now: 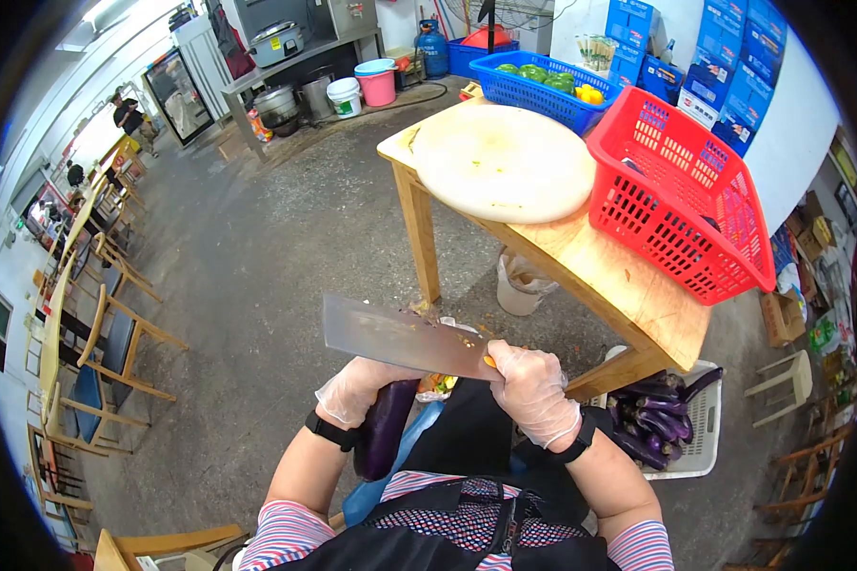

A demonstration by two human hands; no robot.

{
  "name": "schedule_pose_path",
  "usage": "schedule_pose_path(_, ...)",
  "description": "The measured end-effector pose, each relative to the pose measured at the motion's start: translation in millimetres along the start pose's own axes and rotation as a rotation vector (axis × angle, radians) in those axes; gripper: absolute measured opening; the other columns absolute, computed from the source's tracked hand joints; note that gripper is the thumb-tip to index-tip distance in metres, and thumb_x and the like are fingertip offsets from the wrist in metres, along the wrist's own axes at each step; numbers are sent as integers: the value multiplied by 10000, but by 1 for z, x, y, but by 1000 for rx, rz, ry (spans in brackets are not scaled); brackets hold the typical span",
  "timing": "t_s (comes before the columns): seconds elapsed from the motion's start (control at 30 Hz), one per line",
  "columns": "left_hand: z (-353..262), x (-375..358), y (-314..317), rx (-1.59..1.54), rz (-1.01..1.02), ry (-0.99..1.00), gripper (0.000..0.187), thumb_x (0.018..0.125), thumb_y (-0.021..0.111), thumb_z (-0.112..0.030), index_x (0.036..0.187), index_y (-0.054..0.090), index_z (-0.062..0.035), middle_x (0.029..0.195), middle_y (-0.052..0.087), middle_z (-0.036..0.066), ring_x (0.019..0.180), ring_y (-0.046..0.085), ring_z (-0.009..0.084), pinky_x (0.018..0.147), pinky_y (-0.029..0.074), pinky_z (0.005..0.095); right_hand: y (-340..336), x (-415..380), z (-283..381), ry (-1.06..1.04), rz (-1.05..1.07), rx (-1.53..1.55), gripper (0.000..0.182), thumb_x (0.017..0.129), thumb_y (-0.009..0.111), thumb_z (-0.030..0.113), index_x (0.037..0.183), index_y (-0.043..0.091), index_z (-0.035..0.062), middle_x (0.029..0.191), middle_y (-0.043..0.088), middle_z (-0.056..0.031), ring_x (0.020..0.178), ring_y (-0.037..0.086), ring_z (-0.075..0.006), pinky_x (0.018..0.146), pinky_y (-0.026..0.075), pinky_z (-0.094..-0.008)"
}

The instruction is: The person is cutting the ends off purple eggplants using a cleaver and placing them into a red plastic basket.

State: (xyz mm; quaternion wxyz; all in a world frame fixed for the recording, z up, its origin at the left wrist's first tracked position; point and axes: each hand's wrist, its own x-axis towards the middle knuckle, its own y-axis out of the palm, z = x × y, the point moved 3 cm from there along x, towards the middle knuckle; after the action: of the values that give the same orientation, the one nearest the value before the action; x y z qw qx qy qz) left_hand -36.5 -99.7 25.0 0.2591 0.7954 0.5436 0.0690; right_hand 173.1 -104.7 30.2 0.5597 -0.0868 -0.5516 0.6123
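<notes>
Eggplant: one dark purple eggplant (384, 428) sits low in the view, in front of the person's torso, above the floor and clear of the table; its long axis runs near vertical, upper end under the fingers, lower end pointing down toward the apron.
Left hand: the gloved left hand (357, 390) is wrapped closed around the eggplant's upper end.
Cleaver: one broad cleaver (395, 338) lies roughly horizontal, blade extending to the left, its lower edge just above the eggplant's top; whether it touches cannot be told.
Right hand: the gloved right hand (533, 390) is clenched on the cleaver's handle, which is hidden in the fist.
Open room: bare concrete floor (257, 257) spreads to the left and ahead of the hands.
Table: one wooden table (628, 285) stands ahead and to the right, its near corner close to the right hand.
On the table: one round cutting board (500, 162), one red basket (681, 190) and one blue basket (543, 90) holding green vegetables.
Below the table's edge: one white crate (705, 433) with a heap of further eggplants, too many to count.
Under the table: one white bucket (521, 285).
</notes>
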Motion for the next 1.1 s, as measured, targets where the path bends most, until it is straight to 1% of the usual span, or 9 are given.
schedule_pose_path(0.07,-8,1,9,285,-88,80,389,764,784,-138,1094,625,-6,926,659,86,766,636,163,644,518,274,-3,1,0,20,42,-2,116,800,665,86,825,553,74,687,625,-145,632,644,-344,557,506,-430)
schedule_pose_path(0.33,-6,10,-9,981,-244,32,504,754,739,-145,1205,577,9,928,650,78,814,629,156,733,515,292,4,12,-12,101,211,54,127,850,652,159,853,582,53,679,622,-195,666,638,-395,591,502,-479)
schedule_pose_path(0.4,-2,14,-16,1118,-278,28,511,750,735,-138,1211,575,10,927,651,88,826,632,161,745,516,302,12,14,-15,129,232,124,289,851,636,136,1139,661,134,718,646,-195,687,660,-375,634,530,-467)
schedule_pose_path(0.47,3,16,-24,1259,-392,121,488,749,725,-143,1180,576,30,898,649,103,822,637,177,756,519,314,18,16,-13,142,239,99,286,852,635,140,1137,661,136,725,647,-199,694,661,-375,638,531,-468)
schedule_pose_path(0.6,5,15,-32,1178,-364,251,466,734,733,-164,1134,590,28,859,642,72,771,631,160,721,516,299,26,17,-17,120,254,69,281,857,635,162,1136,665,158,745,650,-203,720,664,-377,649,535,-467)
schedule_pose_path(0.73,-7,-1,-13,699,-144,-154,457,719,746,-187,1122,612,-18,843,627,15,727,600,95,652,492,257,32,17,-27,76,271,195,141,868,664,189,991,676,120,740,634,-208,721,641,-400,618,501,-465)
schedule_pose_path(0.83,8,7,-21,692,-134,-71,449,712,733,-188,1103,607,-7,825,638,52,735,626,145,663,504,293,36,16,-28,159,320,293,144,882,645,185,1001,682,113,784,641,-223,757,642,-408,649,510,-456)
schedule_pose_path(0.93,24,17,-24,1432,-325,55,428,685,721,-175,1050,585,2,882,657,240,889,665,388,763,523,428,57,15,-35,195,388,269,264,900,608,234,1149,659,161,856,665,-221,816,651,-416,726,531,-489)
schedule_pose_path(1.1,21,10,0,1434,-428,185,506,681,760,-207,1099,554,-11,911,663,235,908,657,404,785,524,447,74,11,-37,393,415,218,260,891,616,271,1111,680,146,882,667,-237,880,640,-428,775,516,-493)
